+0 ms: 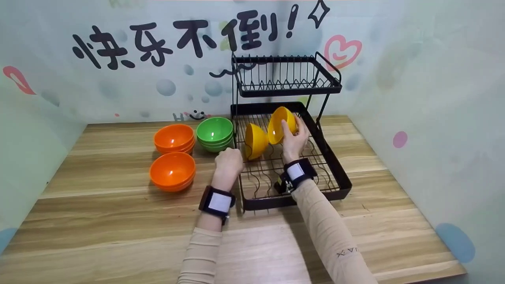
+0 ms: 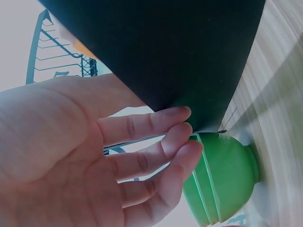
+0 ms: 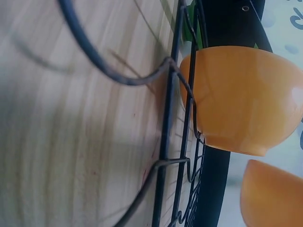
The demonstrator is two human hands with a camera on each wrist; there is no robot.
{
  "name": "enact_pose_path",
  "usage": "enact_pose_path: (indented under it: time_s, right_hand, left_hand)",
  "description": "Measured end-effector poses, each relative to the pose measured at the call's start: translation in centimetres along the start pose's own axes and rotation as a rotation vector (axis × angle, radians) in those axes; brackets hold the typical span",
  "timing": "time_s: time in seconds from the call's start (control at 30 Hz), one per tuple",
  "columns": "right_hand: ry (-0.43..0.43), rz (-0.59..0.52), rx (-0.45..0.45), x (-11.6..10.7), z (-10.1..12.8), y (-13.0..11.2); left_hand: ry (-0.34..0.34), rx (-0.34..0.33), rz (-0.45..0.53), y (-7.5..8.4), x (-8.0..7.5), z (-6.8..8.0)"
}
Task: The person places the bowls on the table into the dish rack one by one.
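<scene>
- The bench [image 1: 118, 221] is pale wood with long grain bands running left to right.
- A black wire rack [image 1: 335, 173] stands on it toward the back edge, right of the middle, with two tiers.
- A stack of green bowls [image 1: 215, 134] sits on the bench just left of the rack, near the back edge.
- A stack of orange bowls [image 1: 174, 139] sits left of the green ones.
- A second orange stack [image 1: 172, 172] sits just in front of the first, nearer the middle of the bench.

Pale walls [image 1: 434, 79] with cartoon lettering, seemingly paper, enclose a wooden table [image 1: 98, 221]
</scene>
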State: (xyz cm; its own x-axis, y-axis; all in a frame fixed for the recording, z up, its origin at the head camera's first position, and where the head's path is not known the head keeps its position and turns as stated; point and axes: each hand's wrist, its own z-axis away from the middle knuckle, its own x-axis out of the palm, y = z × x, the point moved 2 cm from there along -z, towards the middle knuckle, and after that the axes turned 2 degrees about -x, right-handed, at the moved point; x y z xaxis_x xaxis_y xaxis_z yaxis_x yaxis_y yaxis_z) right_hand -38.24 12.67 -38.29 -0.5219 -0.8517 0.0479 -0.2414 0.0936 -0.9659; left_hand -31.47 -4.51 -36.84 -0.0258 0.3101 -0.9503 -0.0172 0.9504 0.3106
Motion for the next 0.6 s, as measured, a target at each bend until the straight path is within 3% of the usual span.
enact_pose_path:
  time_s: [0.27,0.6]
  right_hand:
    - [-0.1,0.3,0.039,0.04,0.23,0.17]
    - [-0.19,0.384,-0.018,0.35,0.5,0.2]
  left_hand:
    - [0.006,0.016,0.009,-0.09,0.01,0.07]
    - [0.015,0.021,0.015,-0.16,-0.03,0.06]
